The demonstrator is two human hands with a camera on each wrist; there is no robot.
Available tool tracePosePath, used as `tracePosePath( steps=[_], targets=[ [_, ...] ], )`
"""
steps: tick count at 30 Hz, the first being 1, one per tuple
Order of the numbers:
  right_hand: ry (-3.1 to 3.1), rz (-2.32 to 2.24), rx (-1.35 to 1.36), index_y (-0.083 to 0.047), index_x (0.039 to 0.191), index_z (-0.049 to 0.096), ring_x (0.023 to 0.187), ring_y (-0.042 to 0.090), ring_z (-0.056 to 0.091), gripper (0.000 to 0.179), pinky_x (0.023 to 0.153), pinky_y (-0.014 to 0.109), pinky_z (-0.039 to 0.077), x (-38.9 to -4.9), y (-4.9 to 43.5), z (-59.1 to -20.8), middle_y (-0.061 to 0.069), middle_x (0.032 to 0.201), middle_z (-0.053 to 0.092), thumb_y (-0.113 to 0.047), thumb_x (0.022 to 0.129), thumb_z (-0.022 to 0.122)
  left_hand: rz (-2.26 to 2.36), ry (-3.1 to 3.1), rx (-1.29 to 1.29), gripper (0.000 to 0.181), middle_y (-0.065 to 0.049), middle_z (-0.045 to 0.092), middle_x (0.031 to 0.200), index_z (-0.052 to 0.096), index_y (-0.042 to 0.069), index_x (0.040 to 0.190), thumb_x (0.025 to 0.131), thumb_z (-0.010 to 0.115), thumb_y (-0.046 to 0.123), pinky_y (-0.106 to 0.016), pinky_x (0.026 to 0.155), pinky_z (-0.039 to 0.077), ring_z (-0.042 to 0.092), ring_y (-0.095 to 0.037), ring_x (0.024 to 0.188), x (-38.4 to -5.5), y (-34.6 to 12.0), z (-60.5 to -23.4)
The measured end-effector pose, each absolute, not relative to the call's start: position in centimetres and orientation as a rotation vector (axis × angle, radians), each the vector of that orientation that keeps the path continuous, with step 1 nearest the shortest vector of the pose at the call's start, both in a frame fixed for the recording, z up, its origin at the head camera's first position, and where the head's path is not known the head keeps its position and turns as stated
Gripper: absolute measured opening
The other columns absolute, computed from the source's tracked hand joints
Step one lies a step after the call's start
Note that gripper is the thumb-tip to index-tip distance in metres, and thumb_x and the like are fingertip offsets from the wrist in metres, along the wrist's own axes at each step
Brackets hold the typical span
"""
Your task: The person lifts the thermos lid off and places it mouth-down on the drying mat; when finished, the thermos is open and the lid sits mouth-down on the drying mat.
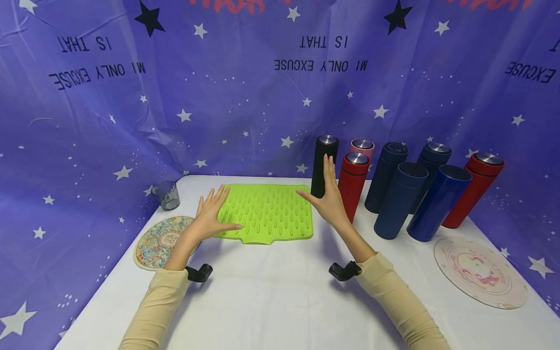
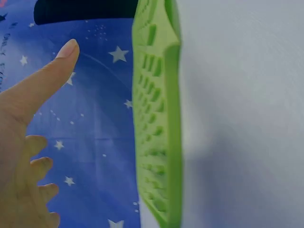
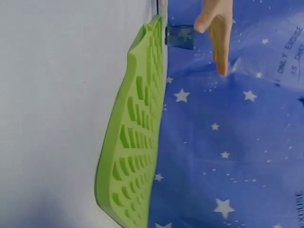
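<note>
A bright green mat with rows of raised ridges [image 1: 264, 211] lies flat on the white table, its tab toward me. My left hand [image 1: 209, 221], fingers spread, is over the mat's left edge. Over the right edge, beside the bottles, my right hand [image 1: 327, 199] has its fingers straight and thumb out. Nothing is in either hand. In the left wrist view the left hand [image 2: 23, 137] stands apart from the mat's side [image 2: 173, 133]. A black bottle [image 1: 325, 146] and a red bottle [image 1: 353, 180] stand close behind the right hand.
Several more blue and red bottles [image 1: 400, 199] stand at the right. A pink-patterned round mat [image 1: 481, 272] lies in front of them. At the left are a colourful round mat [image 1: 153, 243] and a dark clear cup [image 1: 168, 195]. A purple starred cloth [image 1: 245, 97] hangs behind the table.
</note>
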State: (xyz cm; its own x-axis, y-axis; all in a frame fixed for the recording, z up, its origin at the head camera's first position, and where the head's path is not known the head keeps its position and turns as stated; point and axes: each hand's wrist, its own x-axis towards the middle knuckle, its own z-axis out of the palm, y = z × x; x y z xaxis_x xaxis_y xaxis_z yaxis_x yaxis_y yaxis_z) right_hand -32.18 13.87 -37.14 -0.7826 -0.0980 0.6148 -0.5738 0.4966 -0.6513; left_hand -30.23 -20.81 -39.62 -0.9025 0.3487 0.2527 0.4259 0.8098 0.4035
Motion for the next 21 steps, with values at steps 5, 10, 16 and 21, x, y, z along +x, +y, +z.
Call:
tracePosePath(
  steps=[5, 10, 16, 21],
  targets=[
    [-2.138, 1.329, 0.458, -0.021, 0.157, 0.005, 0.146, 0.021, 0.004, 0.104, 0.111, 0.067, 0.008, -33.8, 13.0, -37.9, 0.004, 0.162, -0.003, -0.030, 0.082, 0.078, -0.838, -2.879, -0.620, 0.114, -0.018, 0.000, 0.159, 0.010, 0.005, 0.155, 0.074, 0.081, 0.044, -0.059, 0.113, -0.004, -0.003, -0.044, 0.143, -30.6, -21.4, -40.6],
    [-2.070, 1.334, 0.382, -0.017, 0.156, 0.005, 0.146, 0.019, 0.003, 0.103, 0.113, 0.063, 0.006, -35.3, 12.6, -38.3, 0.004, 0.162, -0.002, -0.027, 0.083, 0.078, -0.927, -2.924, -0.633, 0.111, -0.024, 0.005, 0.157, 0.014, 0.003, 0.154, 0.074, 0.082, 0.040, -0.065, 0.111, 0.010, 0.004, -0.046, 0.142, -31.0, -21.8, -41.3],
    [-2.078, 1.375, 0.248, -0.019, 0.156, 0.002, 0.146, 0.023, 0.003, 0.104, 0.114, 0.061, 0.004, -37.0, 12.7, -38.9, 0.005, 0.161, -0.005, -0.035, 0.085, 0.075, -0.921, -2.973, -0.685, 0.103, -0.032, 0.013, 0.153, 0.022, -0.003, 0.151, 0.076, 0.082, 0.036, -0.066, 0.110, 0.013, 0.013, -0.051, 0.139, -31.6, -22.1, -42.6],
    [-2.100, 1.428, 0.093, -0.021, 0.156, -0.004, 0.146, 0.022, 0.002, 0.104, 0.116, 0.056, 0.004, -38.3, 12.8, -39.1, 0.004, 0.161, -0.005, -0.039, 0.087, 0.072, -0.875, -2.994, -0.710, 0.095, -0.036, 0.019, 0.150, 0.029, -0.007, 0.147, 0.078, 0.080, 0.034, -0.066, 0.109, 0.017, 0.018, -0.053, 0.137, -31.8, -22.1, -43.4]
  ],
)
